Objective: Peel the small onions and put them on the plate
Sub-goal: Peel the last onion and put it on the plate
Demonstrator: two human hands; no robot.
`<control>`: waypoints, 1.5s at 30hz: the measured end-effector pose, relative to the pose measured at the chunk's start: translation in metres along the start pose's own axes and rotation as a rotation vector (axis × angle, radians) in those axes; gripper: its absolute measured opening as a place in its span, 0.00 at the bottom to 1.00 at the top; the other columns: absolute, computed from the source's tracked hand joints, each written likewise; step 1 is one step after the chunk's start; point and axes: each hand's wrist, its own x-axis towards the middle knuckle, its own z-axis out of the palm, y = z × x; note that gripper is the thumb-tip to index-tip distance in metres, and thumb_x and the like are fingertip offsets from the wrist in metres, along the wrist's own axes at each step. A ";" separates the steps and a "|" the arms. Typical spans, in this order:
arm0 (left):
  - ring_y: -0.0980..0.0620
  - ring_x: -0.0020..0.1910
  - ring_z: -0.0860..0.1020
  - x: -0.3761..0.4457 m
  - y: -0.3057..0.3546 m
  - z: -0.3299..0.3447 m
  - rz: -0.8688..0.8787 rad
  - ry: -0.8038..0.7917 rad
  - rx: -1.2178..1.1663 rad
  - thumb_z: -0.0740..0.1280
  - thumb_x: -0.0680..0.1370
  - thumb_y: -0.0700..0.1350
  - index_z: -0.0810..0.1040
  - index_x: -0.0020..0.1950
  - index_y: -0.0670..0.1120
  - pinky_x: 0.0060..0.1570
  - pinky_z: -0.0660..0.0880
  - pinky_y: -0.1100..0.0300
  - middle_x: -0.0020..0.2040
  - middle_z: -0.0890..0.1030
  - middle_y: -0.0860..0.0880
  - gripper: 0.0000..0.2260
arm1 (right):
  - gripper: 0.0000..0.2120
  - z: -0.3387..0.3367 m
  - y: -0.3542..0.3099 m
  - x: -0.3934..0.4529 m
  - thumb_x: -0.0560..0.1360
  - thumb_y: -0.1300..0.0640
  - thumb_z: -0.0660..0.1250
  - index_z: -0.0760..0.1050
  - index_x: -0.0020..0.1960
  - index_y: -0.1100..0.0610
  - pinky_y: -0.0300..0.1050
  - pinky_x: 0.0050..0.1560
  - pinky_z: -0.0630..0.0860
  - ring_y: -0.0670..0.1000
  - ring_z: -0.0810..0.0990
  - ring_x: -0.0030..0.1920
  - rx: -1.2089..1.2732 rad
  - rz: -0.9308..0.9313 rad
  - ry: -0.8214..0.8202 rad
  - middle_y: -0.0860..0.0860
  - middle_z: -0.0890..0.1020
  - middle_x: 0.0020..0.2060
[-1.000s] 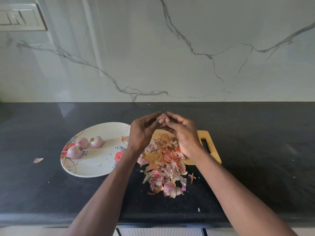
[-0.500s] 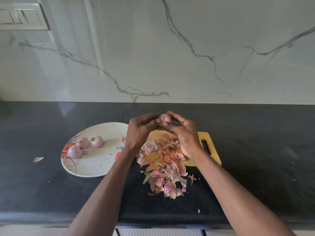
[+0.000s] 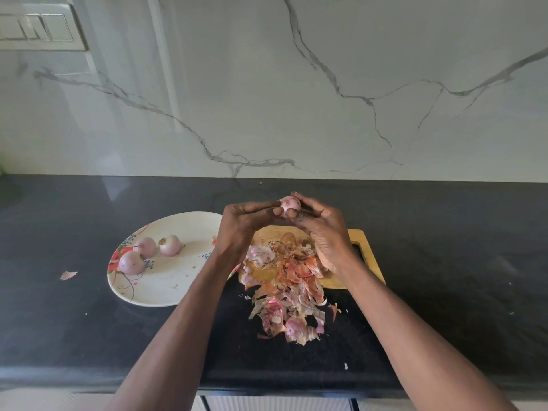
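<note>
A small pink onion is held in the air above the far end of a wooden cutting board. My right hand grips it with fingers and thumb curled round it. My left hand pinches its left side with the fingertips. A white flowered plate lies to the left on the black counter, with three peeled pink onions near its left rim.
A heap of onion skins covers the board's near part and spills onto the black counter toward me. One loose skin lies left of the plate. The marble wall rises behind the counter.
The onion, hidden between the fingertips a second ago, now shows between both hands. The hands have hardly shifted.
</note>
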 end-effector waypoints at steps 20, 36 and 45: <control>0.40 0.48 0.86 0.002 -0.005 -0.004 0.013 0.034 0.119 0.69 0.77 0.33 0.84 0.53 0.35 0.52 0.82 0.54 0.48 0.86 0.38 0.06 | 0.21 0.000 0.009 0.004 0.64 0.59 0.80 0.83 0.57 0.56 0.56 0.63 0.79 0.56 0.84 0.57 -0.046 0.024 0.043 0.56 0.86 0.53; 0.45 0.44 0.86 0.004 -0.009 -0.008 0.053 0.065 0.310 0.73 0.75 0.33 0.87 0.48 0.41 0.54 0.82 0.47 0.44 0.87 0.44 0.06 | 0.16 -0.003 0.007 0.001 0.70 0.67 0.75 0.82 0.56 0.55 0.55 0.61 0.80 0.55 0.85 0.56 -0.056 0.076 0.008 0.54 0.87 0.51; 0.42 0.45 0.86 0.004 -0.008 -0.009 0.044 0.116 0.217 0.69 0.78 0.33 0.85 0.51 0.39 0.54 0.82 0.43 0.45 0.87 0.42 0.07 | 0.18 -0.001 0.008 0.005 0.74 0.74 0.66 0.78 0.59 0.60 0.43 0.51 0.82 0.52 0.84 0.52 0.187 0.153 -0.137 0.55 0.86 0.51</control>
